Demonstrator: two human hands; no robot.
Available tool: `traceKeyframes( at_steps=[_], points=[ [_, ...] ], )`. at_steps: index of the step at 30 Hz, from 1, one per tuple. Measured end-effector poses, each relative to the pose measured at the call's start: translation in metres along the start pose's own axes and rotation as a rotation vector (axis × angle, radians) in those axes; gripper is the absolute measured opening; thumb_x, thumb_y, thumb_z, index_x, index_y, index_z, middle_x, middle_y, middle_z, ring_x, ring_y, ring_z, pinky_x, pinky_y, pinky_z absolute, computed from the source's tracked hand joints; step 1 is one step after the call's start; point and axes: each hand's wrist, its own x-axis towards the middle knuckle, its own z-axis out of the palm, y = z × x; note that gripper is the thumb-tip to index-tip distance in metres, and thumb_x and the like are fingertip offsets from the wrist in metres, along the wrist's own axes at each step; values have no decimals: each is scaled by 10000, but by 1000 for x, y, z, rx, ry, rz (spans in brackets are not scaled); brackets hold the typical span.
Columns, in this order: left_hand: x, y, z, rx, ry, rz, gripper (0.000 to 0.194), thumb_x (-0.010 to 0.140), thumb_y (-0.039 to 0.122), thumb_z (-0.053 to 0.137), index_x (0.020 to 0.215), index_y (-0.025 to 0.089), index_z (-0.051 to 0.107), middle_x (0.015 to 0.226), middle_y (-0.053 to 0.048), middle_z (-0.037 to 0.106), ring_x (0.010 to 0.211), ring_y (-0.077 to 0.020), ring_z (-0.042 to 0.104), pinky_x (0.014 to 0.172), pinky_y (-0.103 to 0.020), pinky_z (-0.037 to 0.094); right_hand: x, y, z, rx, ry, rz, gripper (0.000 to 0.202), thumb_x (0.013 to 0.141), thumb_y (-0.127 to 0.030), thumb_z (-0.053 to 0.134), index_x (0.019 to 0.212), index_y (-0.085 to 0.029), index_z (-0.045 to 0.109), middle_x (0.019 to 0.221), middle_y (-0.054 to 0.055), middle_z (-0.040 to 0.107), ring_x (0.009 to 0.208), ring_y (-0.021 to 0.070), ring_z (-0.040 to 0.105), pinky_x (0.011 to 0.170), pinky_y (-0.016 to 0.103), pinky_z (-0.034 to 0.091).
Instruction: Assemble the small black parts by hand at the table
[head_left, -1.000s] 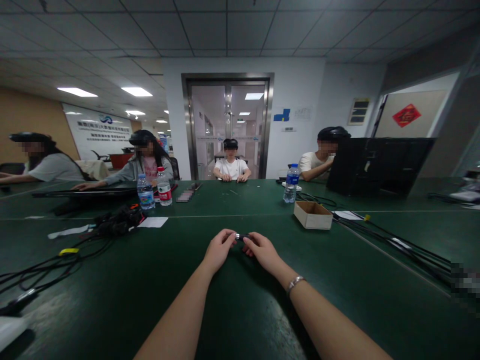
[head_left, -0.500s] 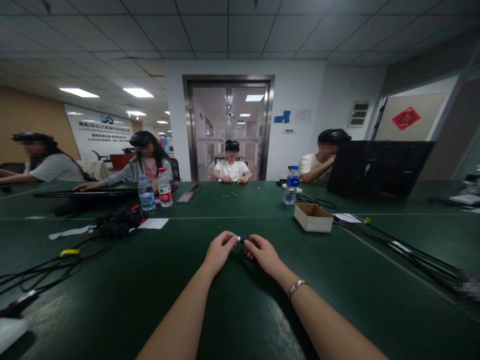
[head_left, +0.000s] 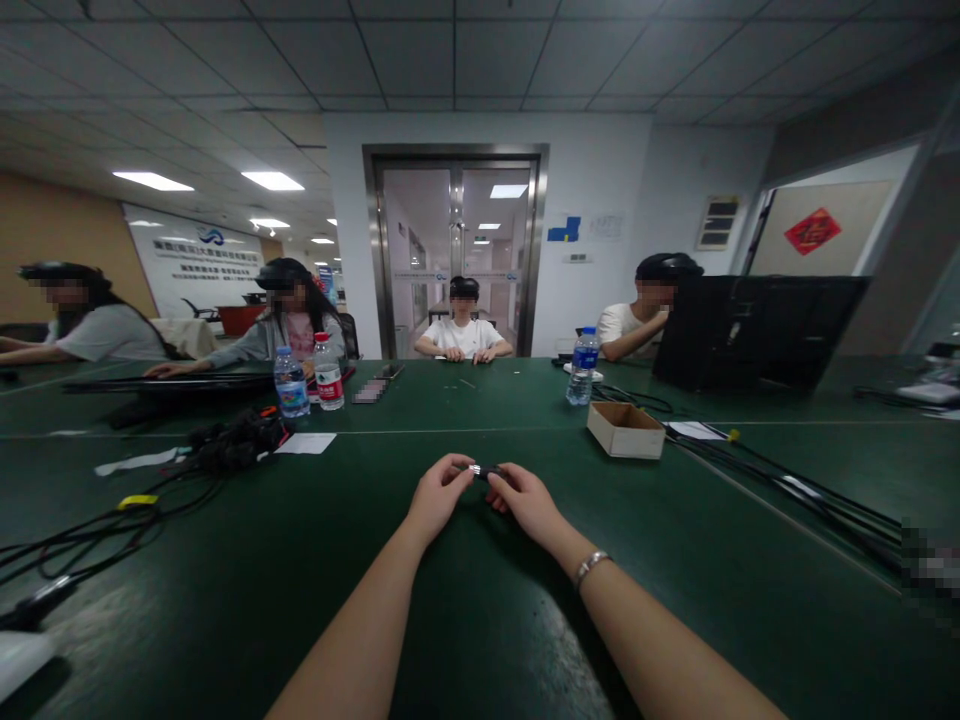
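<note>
Between my two hands, just above the green table (head_left: 480, 620), is a small slim black-and-silver object (head_left: 484, 470); its exact kind is too small to make out. My left hand (head_left: 437, 497) pinches the silver end with thumb and fingertips. The black end is gripped by my right hand (head_left: 529, 502), whose thumb lies along it and whose other fingers curl underneath. The fingertips hide both ends of the object. A silver bracelet (head_left: 592, 566) circles my right wrist.
An open cardboard box (head_left: 626, 442) stands ahead to the right, near a water bottle (head_left: 582, 366) and black cables (head_left: 795, 490). To the left are two bottles (head_left: 292, 384), a white paper (head_left: 307, 443) and tangled cables (head_left: 232, 440). Several people sit around the table.
The view has tilted very slightly. Both hands keep their pinch on the small object, and its silver end shows a little differently between the fingertips.
</note>
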Motion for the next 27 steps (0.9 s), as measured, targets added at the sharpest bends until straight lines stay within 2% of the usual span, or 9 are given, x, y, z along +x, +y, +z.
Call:
traceKeyframes(
  at_steps=[3,7,13,17,23,27],
  points=[
    [0,0,1,-15,3,-30,361,782,466,573,1002,184,625,881,-47,638,812,-181,580,744,-299,440,-1,-2,0,-6,-1,5,277,809,-421,588,894,-157,578,668,-3,606,587,111,566,563,237,453],
    [-2,3,1,56,-12,-64,389,792,540,531,866,174,640,833,-39,634,798,-187,580,742,-303,437,-1,-2,0,-12,0,8,270,814,-415,591,897,-158,585,674,2,611,591,116,573,572,245,459],
    [-2,0,0,11,-28,-11,303,782,437,581,957,196,636,875,-35,651,836,-183,589,778,-296,436,0,0,0,-9,17,12,249,827,-389,584,916,-156,584,663,-1,613,582,117,578,563,242,463],
    [1,-3,1,-4,-14,-18,339,767,422,603,1022,198,620,859,-35,645,808,-179,588,766,-298,439,0,0,0,-14,15,10,254,830,-389,583,927,-155,579,665,-1,611,591,116,580,562,237,463],
    [0,0,2,62,-18,-43,379,819,521,492,845,172,637,804,-30,631,787,-180,577,755,-295,436,0,0,0,-32,2,24,176,859,-303,542,938,-149,573,687,12,619,600,116,579,575,242,467],
    [0,-2,1,69,-23,-23,332,818,480,512,888,184,644,851,-31,646,816,-180,583,761,-289,437,1,1,0,-14,5,27,175,855,-295,556,955,-153,578,675,7,620,595,116,583,571,238,468]
  ],
)
